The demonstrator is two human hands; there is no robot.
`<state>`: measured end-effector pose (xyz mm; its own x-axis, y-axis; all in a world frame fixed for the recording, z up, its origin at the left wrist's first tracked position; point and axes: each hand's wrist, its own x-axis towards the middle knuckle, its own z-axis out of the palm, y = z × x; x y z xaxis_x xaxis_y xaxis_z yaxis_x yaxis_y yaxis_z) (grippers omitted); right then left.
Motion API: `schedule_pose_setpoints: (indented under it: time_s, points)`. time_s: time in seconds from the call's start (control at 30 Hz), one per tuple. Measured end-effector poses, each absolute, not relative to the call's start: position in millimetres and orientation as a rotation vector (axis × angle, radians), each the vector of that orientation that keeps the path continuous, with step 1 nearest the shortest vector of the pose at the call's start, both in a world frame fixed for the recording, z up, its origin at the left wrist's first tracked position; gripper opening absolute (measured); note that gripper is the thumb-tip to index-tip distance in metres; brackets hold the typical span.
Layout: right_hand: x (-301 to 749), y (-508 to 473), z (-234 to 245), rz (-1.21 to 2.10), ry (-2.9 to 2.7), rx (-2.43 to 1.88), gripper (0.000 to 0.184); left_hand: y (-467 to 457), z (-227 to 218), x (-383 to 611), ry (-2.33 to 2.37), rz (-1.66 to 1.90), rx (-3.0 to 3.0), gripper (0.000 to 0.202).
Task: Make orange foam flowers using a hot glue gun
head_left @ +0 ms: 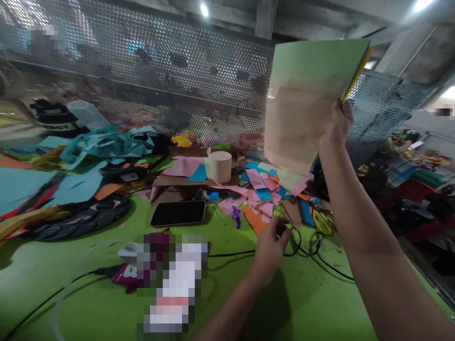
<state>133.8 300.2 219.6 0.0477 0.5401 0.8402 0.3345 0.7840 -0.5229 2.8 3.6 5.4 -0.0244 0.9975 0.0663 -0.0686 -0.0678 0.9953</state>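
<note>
Raised at upper right, my right hand grips the side edge of a pack of coloured paper. Its face is green above and tan below, with yellow along the edge. Low over the table, my left hand has its fingers curled together at a loop of black cable; the fingertips seem to pinch it, though the palm side is hidden. Just beyond that hand lie an orange paper piece, a small purple item and many pink and blue paper scraps.
On the green table lie a black phone, a lit phone and a purple pack. A white roll stands behind. Yellow-handled scissors are at right. Blue paper heaps at left before a perforated metal screen.
</note>
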Motion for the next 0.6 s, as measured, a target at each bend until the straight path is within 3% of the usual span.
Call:
schedule_pose_setpoints:
  time_s: [0.07,0.13,0.4,0.6]
  points:
    - [119.5,282.4,207.2,-0.059,-1.452,-1.001,0.046,5.3,4.9,2.8,1.173,1.298,1.180,0.017]
    - [100.8,260.3,181.7,-0.095,-1.531,-1.084,0.046,6.8,4.6,2.5,1.179,1.301,1.176,0.016]
    - [61.2,192.3,35.1,0.154,-2.297,-1.309,0.034,6.7,8.9,-0.7,1.163,1.310,1.197,0.013]
    - [78.6,192.5,18.7,0.318,-2.545,-1.366,0.035,5.9,13.6,-1.9,1.152,1.288,1.184,0.014]
